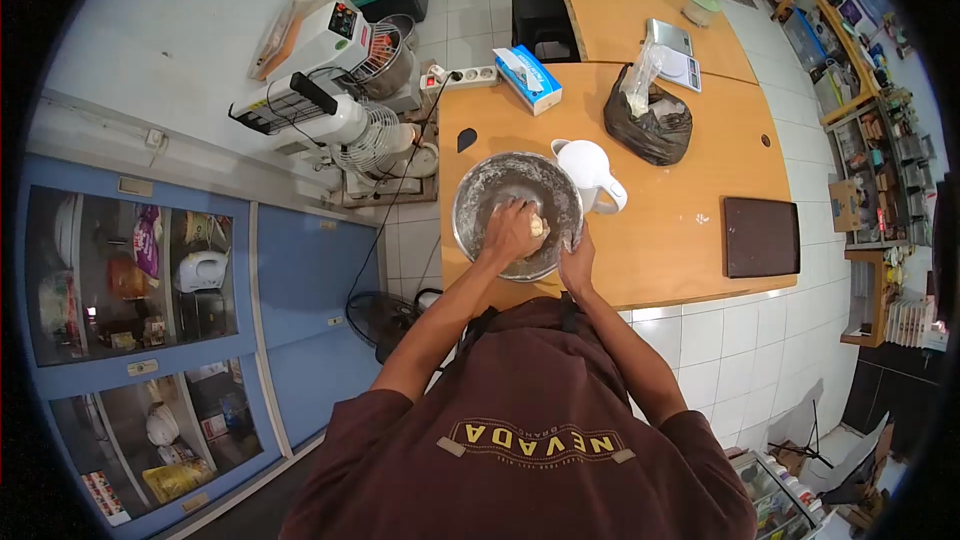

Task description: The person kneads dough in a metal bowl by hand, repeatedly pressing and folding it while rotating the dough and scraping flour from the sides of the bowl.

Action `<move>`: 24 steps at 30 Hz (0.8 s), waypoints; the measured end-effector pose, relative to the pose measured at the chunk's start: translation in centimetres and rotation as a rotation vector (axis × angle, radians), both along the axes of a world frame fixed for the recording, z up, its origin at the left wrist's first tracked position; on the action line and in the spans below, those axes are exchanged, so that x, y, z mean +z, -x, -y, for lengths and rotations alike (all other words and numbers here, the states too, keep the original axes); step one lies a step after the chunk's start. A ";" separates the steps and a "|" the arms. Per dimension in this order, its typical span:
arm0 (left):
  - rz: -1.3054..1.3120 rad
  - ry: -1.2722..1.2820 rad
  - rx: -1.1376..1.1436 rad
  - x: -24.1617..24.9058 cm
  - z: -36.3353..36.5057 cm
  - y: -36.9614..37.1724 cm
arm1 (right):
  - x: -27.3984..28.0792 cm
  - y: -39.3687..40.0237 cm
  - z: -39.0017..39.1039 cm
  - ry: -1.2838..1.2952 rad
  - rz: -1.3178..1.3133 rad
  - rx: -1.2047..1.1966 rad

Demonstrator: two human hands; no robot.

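A metal bowl (pixel 480 180) dusted with flour stands at the table's front left. Inside it, my left hand (pixel 512 231) is closed on a pale lump of dough (pixel 538 227), part of which shows beside the fingers. My right hand (pixel 576 262) grips the bowl's right rim, its fingers wrapped over the edge. Just right of the bowl stands a white jug (pixel 584 164), its handle toward the right.
The wooden table (pixel 660 230) also bears a black plastic bag (pixel 655 132), a blue tissue box (pixel 530 82), a white scale (pixel 678 65), a dark tray (pixel 761 238) and a power strip (pixel 466 78). Mixers (pixel 375 140) stand to the left.
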State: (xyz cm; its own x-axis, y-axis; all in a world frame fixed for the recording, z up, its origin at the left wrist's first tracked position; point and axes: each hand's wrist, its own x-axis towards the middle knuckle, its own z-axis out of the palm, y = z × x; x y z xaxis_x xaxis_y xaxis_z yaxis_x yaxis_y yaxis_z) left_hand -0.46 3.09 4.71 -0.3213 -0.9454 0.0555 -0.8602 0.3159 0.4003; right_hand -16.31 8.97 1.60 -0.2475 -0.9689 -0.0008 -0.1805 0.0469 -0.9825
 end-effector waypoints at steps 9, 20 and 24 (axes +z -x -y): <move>-0.269 -0.019 0.352 -1.8 1.7 0.2 | 1.6 0.3 0.4 -0.028 -0.092 -0.002; -0.094 -0.091 -0.141 3.1 -0.6 -2.6 | 0.6 -0.6 0.0 -0.067 0.040 -0.020; -0.207 -0.102 -0.092 2.8 -0.1 -1.4 | 1.2 -0.9 0.2 -0.089 0.060 -0.018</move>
